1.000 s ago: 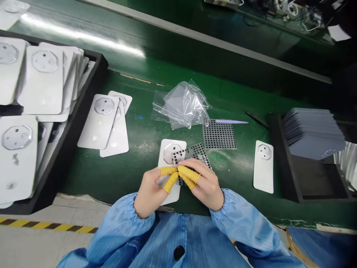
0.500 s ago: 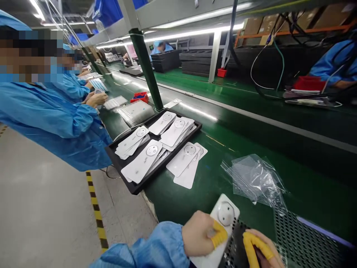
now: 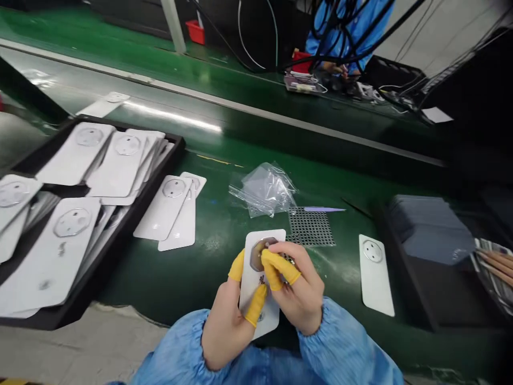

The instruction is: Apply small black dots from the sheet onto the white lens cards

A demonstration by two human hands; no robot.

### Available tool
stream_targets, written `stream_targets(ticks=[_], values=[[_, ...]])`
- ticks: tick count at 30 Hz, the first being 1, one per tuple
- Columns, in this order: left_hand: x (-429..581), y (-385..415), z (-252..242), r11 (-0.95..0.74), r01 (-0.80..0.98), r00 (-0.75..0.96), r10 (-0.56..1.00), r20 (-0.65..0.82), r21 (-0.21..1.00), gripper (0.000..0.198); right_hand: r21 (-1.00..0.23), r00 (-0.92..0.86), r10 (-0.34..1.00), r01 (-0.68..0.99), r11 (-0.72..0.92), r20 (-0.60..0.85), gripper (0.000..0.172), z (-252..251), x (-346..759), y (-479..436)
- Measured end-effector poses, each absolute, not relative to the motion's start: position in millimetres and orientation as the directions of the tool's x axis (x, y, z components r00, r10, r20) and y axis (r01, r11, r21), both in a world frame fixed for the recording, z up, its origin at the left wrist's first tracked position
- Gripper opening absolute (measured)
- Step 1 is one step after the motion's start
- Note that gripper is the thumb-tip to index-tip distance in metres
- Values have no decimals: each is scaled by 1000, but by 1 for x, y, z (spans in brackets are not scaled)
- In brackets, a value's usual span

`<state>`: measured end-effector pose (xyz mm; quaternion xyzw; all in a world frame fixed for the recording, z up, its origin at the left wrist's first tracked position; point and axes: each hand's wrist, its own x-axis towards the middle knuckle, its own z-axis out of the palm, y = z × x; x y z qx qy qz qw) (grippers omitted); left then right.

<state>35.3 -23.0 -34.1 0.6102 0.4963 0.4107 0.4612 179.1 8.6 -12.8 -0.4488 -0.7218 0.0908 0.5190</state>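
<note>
My left hand [image 3: 231,319], with yellow finger cots on thumb and finger, grips a white phone back cover [image 3: 267,313] by its edges, thumb across the front. The cover has a round camera ring near its upper end and dark marking below. My right hand [image 3: 298,286], also in yellow finger cots, is pinched over the camera ring; anything between its fingertips is hidden. Left of my hands, two similar phone back covers [image 3: 164,208] overlap on the green bench. Another single cover [image 3: 377,278] lies at the right.
A black tray [image 3: 166,166] at the left holds several stacks of covers. Clear plastic bags [image 3: 268,190], a perforated black mat [image 3: 310,227] and a purple stick-like tool [image 3: 324,209] lie ahead. At right, a dark tray [image 3: 436,299] holds grey sheets [image 3: 435,230]. A co-worker [image 3: 348,32] sits across.
The view has swung right and down toward my hands. My right hand has come from beside the cover onto its camera ring. My left hand still holds the cover.
</note>
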Motion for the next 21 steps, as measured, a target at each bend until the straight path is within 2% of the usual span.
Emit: stream_targets(ticks=[3, 7, 13, 18, 21], values=[[41, -26, -31, -79, 193, 216, 976, 36, 978, 63, -549, -162, 738, 568, 613, 655, 43, -15, 183, 4], [38, -25, -27, -100, 224, 210, 976, 53, 969, 49, -480, -311, 725, 582, 657, 614, 42, -18, 190, -4], [38, -22, -25, -119, 256, 258, 965, 50, 959, 57, -468, -307, 725, 597, 652, 617, 43, -20, 191, -6], [39, -22, -27, -102, 322, 293, 956, 3, 941, 44, -475, -323, 738, 600, 644, 592, 45, -22, 193, -7], [40, -22, -25, -107, 286, 278, 960, 24, 952, 53, -503, -305, 736, 570, 649, 604, 44, -23, 194, -9]])
